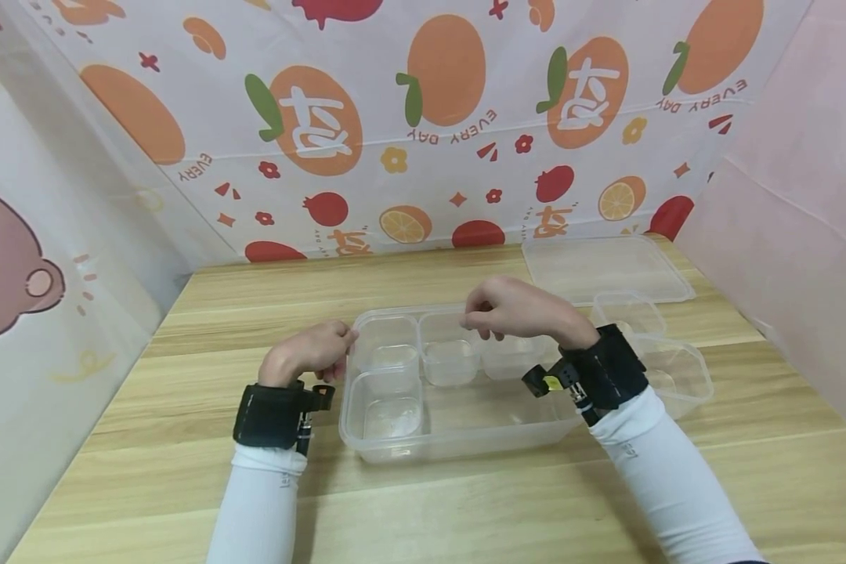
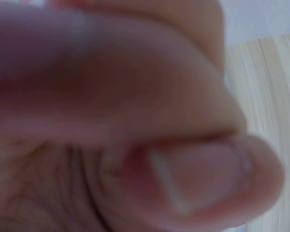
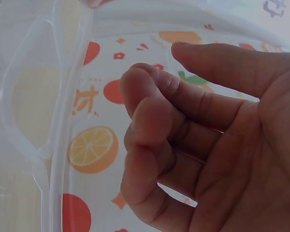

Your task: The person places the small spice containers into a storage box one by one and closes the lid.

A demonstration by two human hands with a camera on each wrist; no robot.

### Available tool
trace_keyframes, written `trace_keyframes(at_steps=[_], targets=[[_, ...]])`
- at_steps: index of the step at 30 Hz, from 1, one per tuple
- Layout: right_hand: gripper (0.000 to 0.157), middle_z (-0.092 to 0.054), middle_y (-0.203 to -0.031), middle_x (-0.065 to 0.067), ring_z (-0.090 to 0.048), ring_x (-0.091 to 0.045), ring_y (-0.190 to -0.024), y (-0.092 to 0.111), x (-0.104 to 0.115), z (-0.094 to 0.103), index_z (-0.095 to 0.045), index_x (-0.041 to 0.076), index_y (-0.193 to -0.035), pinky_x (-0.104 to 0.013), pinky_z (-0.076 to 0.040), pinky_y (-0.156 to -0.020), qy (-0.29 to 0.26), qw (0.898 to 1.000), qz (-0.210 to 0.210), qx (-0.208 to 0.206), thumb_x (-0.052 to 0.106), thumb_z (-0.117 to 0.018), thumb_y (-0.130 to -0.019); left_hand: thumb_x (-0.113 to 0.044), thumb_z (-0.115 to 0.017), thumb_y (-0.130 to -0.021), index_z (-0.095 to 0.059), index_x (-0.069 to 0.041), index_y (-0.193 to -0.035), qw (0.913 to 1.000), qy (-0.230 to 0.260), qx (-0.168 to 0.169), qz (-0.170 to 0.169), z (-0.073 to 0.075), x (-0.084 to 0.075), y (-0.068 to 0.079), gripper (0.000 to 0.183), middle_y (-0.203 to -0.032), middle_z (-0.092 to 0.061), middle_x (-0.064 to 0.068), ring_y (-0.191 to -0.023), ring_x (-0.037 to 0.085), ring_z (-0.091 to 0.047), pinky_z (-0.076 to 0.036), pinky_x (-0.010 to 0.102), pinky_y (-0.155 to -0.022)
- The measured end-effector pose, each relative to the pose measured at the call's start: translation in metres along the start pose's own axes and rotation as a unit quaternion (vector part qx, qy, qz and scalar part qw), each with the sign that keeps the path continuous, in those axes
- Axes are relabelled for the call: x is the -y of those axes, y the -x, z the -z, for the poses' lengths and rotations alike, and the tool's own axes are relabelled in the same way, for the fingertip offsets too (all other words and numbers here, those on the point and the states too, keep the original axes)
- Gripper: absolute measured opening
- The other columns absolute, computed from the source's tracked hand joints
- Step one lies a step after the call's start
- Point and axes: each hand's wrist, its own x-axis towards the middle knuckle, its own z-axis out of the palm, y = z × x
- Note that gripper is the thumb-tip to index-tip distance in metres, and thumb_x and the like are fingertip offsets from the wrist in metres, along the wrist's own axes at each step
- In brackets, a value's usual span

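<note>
Large clear plastic container (image 1: 458, 448) on a wood-grain desk (image 1: 183, 501), set midway between the desk's left and right edges. Within it stand four small clear tubs: a rear-left tub (image 1: 386, 338) in the back left corner, a front-left tub (image 1: 391, 411) in the front left corner, and, along the back wall, a middle tub (image 1: 451, 362) and a right-hand tub (image 1: 511, 362). The left hand (image 1: 313, 348) is at the container's left rim near its back corner, thumb and forefinger pressed together; whether the rim is caught between them cannot be told. The right hand (image 1: 518, 309) hangs over the back wall above the middle and right-hand tubs, its fingers loosely curled, its thumb apart, holding nothing. Toward the desk's right edge stand two further tubs, a rear loose tub (image 1: 629, 312) and a front loose tub (image 1: 677, 376), the latter partly hidden by the right forearm. A flat, clear rectangular lid (image 1: 606, 266) lies at the desk's far right corner, before a fruit-printed cloth (image 1: 388, 102).
</note>
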Motion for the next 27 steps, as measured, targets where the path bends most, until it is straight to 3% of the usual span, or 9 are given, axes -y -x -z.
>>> trace_keyframes(at_steps=[14, 20, 27], targets=[[0.014, -0.062, -0.07, -0.006, -0.056, -0.028, -0.06, 0.017, -0.027, 0.008, -0.073, -0.001, -0.095, -0.028, -0.041, -0.056, -0.061, 0.997, -0.002, -0.055, 0.008, -0.063, -0.098, -0.015, -0.031, -0.112, -0.05, 0.001, -0.093, 0.9999, -0.006, -0.003, -0.011, -0.001, 0.001, -0.001, 0.031, -0.066, -0.052, 0.004, -0.056, 0.015, -0.047, -0.041, 0.029, -0.056], [0.014, -0.062, -0.07, -0.004, -0.056, -0.025, -0.062, 0.023, -0.035, 0.005, -0.073, -0.001, -0.095, -0.029, -0.045, -0.059, -0.083, 0.994, -0.012, -0.069, 0.009, -0.063, -0.099, -0.015, -0.032, -0.112, -0.051, 0.001, -0.094, 0.9999, -0.011, -0.006, -0.011, -0.001, 0.001, -0.001, 0.031, -0.066, -0.052, 0.004, -0.056, 0.015, -0.048, -0.041, 0.029, -0.056], [0.015, -0.064, -0.074, -0.012, -0.059, -0.024, -0.066, 0.03, -0.046, 0.002, -0.072, -0.004, -0.098, -0.027, -0.052, -0.064, -0.11, 0.989, -0.006, -0.099, 0.003, -0.059, -0.101, -0.016, -0.03, -0.112, -0.05, 0.001, -0.096, 0.9999, -0.009, -0.003, -0.007, 0.0, 0.002, -0.002, 0.031, -0.067, -0.052, 0.005, -0.056, 0.015, -0.048, -0.04, 0.029, -0.057]])
